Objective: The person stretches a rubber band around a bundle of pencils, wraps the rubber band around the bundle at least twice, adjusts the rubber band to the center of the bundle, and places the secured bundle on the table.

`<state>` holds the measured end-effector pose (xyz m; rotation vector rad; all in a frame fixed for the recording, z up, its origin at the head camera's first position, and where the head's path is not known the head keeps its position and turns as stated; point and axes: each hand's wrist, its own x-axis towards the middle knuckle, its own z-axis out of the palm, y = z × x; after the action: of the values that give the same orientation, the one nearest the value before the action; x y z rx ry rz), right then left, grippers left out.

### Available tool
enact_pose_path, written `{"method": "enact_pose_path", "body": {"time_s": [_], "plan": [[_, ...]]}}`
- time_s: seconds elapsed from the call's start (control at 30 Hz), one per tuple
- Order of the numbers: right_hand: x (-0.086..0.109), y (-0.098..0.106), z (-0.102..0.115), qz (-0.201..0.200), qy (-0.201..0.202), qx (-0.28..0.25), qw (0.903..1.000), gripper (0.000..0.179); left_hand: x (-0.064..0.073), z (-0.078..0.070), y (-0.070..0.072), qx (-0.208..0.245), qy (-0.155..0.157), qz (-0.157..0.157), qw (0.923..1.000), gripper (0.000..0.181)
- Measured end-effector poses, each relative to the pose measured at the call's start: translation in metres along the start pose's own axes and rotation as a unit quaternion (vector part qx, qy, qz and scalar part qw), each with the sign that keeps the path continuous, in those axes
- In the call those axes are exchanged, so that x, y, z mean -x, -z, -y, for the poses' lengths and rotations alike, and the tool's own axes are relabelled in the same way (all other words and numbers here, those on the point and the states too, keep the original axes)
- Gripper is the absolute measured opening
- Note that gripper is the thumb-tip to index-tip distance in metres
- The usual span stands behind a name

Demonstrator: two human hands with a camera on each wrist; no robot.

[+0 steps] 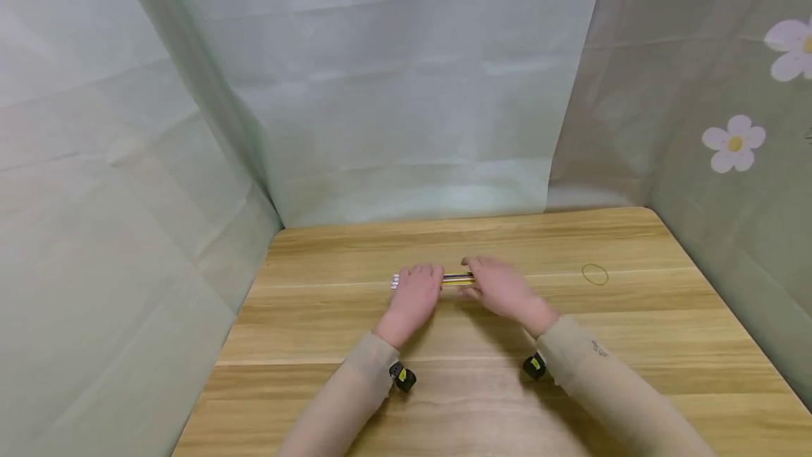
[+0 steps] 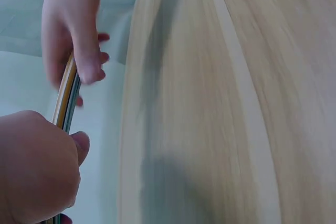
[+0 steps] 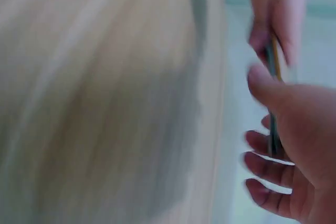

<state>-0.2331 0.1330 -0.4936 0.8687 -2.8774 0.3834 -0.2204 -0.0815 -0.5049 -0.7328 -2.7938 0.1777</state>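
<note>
A thin bundle of long pencils [image 1: 452, 280] with yellow, white and dark stripes lies crosswise between the two hands, its whitish ends poking out at the left. My left hand [image 1: 420, 291] grips it, fingers curled round it in the left wrist view. At the other end, my right hand [image 1: 501, 288] is loosely cupped about the bundle, thumb on one side and fingers on the other. Those fingers [image 3: 270, 169] are spread apart in the right wrist view, where the bundle [image 3: 275, 59] runs past the thumb toward the palm.
A thin yellowish rubber band [image 1: 591, 264] lies on the wooden table [image 1: 444, 400] to the right of the hands. Pale cloth [image 1: 406, 104] hangs behind the table and on both sides, with flowers [image 1: 734, 144] printed on the right part.
</note>
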Motion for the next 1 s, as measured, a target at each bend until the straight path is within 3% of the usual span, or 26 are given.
{"method": "enact_pose_path", "body": {"time_s": [0.1,0.2,0.4,0.63,0.87,1.0], "plan": [[0.008,0.006,-0.011,0.020,-0.049,-0.015,0.9985,0.094,0.002,0.006,-0.005,-0.005,0.012,-0.006,0.9999,0.015],[0.014,0.010,-0.017,0.040,-0.076,-0.012,0.9962,0.109,0.004,0.011,-0.006,0.000,0.023,-0.009,0.9997,0.015],[0.019,0.009,-0.017,0.060,-0.062,-0.001,0.9963,0.110,0.006,0.015,-0.004,0.005,0.025,-0.011,0.9996,0.014],[0.020,0.005,-0.009,0.063,-0.057,-0.033,0.9958,0.105,0.004,0.015,-0.005,0.005,0.023,-0.024,0.9994,0.019],[0.017,0.002,0.002,0.076,-0.072,-0.059,0.9928,0.107,0.004,0.014,-0.004,-0.004,0.012,-0.007,0.9999,0.012],[0.014,-0.001,0.006,0.069,-0.077,-0.049,0.9935,0.106,0.005,0.013,-0.001,-0.017,0.006,-0.002,0.9998,0.009]]}}
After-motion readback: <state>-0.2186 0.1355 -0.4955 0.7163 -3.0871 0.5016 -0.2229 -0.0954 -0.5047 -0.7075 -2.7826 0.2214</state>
